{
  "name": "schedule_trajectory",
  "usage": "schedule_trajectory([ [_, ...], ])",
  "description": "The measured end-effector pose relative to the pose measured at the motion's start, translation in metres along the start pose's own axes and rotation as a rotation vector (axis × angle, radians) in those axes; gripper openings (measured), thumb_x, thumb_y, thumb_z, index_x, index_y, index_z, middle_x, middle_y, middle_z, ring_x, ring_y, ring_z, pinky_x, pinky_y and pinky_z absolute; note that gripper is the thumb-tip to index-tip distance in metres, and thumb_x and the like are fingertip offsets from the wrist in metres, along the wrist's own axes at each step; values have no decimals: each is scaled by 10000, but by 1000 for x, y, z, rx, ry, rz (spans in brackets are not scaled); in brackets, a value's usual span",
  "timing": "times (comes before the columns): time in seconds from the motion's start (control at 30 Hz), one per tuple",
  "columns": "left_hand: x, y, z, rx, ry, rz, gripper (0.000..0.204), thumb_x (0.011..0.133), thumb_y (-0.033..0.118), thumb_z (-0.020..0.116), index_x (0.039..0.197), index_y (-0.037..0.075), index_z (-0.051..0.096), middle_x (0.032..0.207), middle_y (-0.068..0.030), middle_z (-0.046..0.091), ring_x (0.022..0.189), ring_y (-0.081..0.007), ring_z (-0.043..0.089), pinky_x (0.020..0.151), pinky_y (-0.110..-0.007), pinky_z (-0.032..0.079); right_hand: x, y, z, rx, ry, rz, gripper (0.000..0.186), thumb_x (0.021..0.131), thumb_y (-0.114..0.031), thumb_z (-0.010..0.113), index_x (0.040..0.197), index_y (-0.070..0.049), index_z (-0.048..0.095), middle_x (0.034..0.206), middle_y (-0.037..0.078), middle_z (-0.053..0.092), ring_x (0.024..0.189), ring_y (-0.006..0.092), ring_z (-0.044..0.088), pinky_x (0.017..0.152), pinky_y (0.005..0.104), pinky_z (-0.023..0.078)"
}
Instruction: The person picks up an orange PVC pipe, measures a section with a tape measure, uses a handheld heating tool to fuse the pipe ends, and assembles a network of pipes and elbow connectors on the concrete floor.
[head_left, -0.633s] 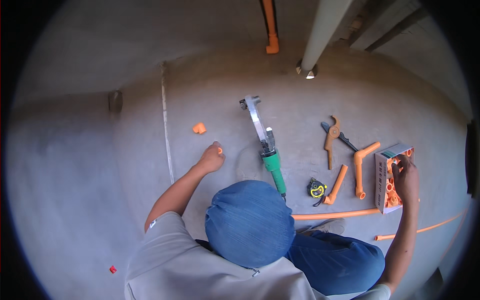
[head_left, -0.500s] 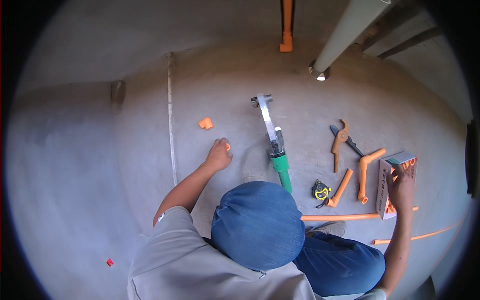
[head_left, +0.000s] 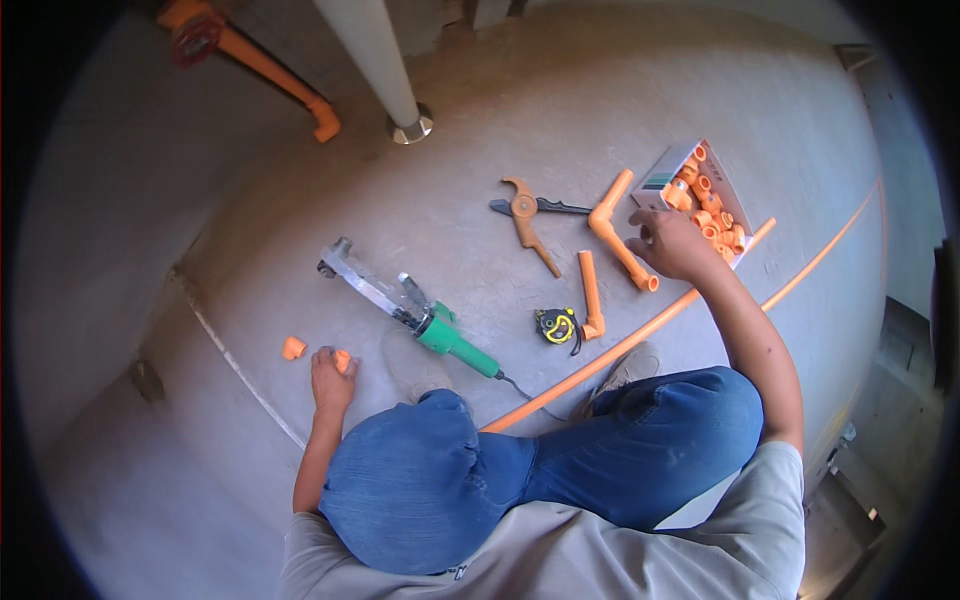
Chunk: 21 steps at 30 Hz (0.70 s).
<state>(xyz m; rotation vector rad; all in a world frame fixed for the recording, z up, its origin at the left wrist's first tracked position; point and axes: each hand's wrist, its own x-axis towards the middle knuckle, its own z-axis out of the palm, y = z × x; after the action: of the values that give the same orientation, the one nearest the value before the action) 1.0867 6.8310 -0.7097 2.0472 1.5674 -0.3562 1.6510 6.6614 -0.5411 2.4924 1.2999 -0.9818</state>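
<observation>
Orange plastic fitting sits pinched at the fingertips of the left hand, which presses down on the concrete floor; a second small orange fitting lies loose just beside it. Right hand is at the near edge of the cardboard box of orange fittings, fingers curled together, whether on a piece I cannot tell. Elbow pipe piece touches that hand's lower side; a shorter bent pipe piece, a tape measure and pipe cutters lie near. Green-handled welding tool lies between the hands. Risks, as judged: a knee or left forearm may brush its metal end; the long orange pipe may roll underfoot; a tipped box spills fittings
</observation>
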Motion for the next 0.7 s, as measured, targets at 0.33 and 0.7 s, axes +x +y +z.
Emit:
schedule_trajectory([
  [0.33,-17,42,-38,-392,157,-93,390,920,201,689,1201,-44,576,1030,-169,623,975,-279,634,901,-380,505,67,-90,81,-266,-216,-100,845,832,-365,782,1458,57,404,1487,223,436,1359,382,462,1056,443,460],
  [0.7,-123,192,-234,-979,51,905,222,959,277,661,940,94,537,684,15,508,608,-82,430,571,-300,350,90,-71,146,-257,261,45,613,889,-194,602,1441,17,439,1385,189,497,1289,331,477,1099,448,352],
])
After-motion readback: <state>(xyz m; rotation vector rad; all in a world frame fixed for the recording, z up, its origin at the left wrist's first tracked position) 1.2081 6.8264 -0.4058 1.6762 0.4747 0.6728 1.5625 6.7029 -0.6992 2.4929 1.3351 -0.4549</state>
